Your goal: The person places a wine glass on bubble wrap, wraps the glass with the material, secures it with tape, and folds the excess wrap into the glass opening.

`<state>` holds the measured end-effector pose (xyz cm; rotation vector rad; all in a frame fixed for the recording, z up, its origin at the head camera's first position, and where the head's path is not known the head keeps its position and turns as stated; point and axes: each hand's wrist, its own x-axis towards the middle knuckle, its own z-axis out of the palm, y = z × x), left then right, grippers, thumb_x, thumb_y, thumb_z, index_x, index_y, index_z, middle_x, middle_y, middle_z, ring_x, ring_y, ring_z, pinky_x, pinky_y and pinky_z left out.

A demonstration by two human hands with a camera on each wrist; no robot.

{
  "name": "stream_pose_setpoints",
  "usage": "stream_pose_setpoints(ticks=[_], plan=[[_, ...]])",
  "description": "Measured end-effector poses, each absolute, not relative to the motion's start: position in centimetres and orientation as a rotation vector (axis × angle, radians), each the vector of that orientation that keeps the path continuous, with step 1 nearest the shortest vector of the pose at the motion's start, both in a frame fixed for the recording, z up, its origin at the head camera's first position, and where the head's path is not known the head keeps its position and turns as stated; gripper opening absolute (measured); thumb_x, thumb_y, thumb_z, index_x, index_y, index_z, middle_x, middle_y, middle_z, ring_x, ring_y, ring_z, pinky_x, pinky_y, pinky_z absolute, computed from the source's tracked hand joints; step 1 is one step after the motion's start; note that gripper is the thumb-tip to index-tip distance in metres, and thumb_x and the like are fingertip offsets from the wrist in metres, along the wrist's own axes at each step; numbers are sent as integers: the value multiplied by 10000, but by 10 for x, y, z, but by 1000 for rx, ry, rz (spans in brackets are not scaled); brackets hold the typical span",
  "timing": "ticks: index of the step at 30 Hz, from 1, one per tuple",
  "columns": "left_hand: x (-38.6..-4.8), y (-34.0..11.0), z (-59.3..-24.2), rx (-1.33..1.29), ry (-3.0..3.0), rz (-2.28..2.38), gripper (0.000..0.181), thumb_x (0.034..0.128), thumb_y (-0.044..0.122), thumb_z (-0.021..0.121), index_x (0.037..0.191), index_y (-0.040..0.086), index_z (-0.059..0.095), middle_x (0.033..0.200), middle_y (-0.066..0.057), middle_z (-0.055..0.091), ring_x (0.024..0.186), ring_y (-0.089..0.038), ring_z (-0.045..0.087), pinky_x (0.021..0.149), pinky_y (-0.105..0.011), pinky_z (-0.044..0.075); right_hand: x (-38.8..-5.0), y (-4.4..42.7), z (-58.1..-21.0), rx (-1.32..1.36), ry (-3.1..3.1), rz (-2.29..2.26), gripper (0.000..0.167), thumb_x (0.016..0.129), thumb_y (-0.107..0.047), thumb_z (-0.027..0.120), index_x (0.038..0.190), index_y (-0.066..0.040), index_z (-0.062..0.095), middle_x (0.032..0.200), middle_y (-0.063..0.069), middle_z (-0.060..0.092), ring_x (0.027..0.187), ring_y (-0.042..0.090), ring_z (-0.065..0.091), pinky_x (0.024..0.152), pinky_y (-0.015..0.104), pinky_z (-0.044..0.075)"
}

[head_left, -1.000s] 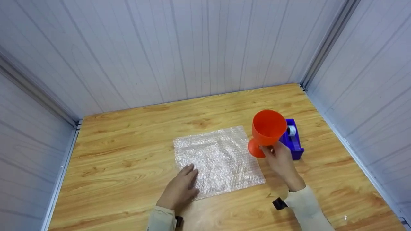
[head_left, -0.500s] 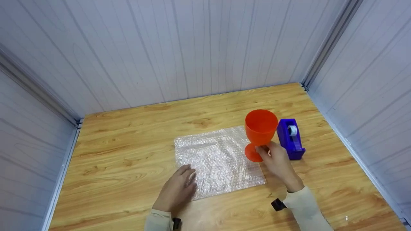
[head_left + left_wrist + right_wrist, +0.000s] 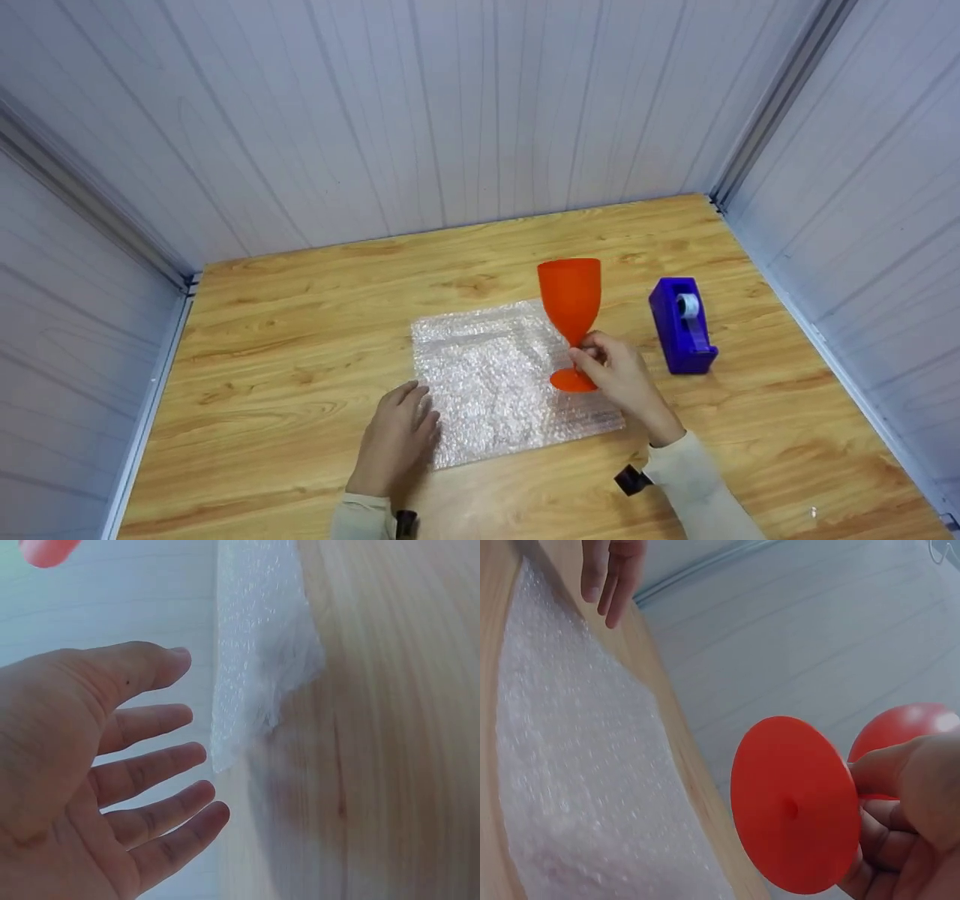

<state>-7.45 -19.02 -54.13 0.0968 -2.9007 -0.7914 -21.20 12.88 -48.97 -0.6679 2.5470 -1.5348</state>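
An orange-red goblet stands nearly upright over the right part of a sheet of bubble wrap. My right hand pinches its stem between thumb and fingers. In the right wrist view the goblet's round base faces the camera, held off the sheet. My left hand is at the sheet's left edge, its fingers spread and holding nothing. The left wrist view shows those fingers apart from the bubble wrap, with part of the goblet at the top corner.
A blue tape dispenser with a white roll stands on the wooden table, right of the sheet. Pale panel walls enclose the table at the back and both sides. A tiny shiny bit lies near the front right.
My right hand has carried the goblet leftward, away from the tape dispenser and over the bubble wrap, turning it from tilted to nearly upright. My left hand has drifted slightly left.
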Motion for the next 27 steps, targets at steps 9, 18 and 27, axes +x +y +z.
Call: stream_pose_setpoints(ticks=[9,18,27], plan=[[-72,-195,-542,170,-2888,-814,395,946,218,692,1260,-17,647,1340,-226,570,1228,-426,528,1026,-546,433,-204,94,-497,-639,2386,-1549,112,948,-132,706,884,-44,679,739,77,682,631,142,609,529,216,470],[-72,-196,-544,233,-2883,-835,397,945,218,695,1255,-26,649,1341,-232,569,1232,-429,526,1036,-555,421,-195,48,-509,-600,2163,-1588,177,945,-121,703,886,45,689,685,65,680,586,116,567,485,179,374],[-71,-196,-545,260,-2860,-849,396,925,200,715,1241,-32,659,1327,-224,580,1219,-421,535,1036,-549,422,-189,10,-516,-566,2081,-1523,187,950,-157,699,883,18,699,684,43,684,613,143,620,494,185,398]])
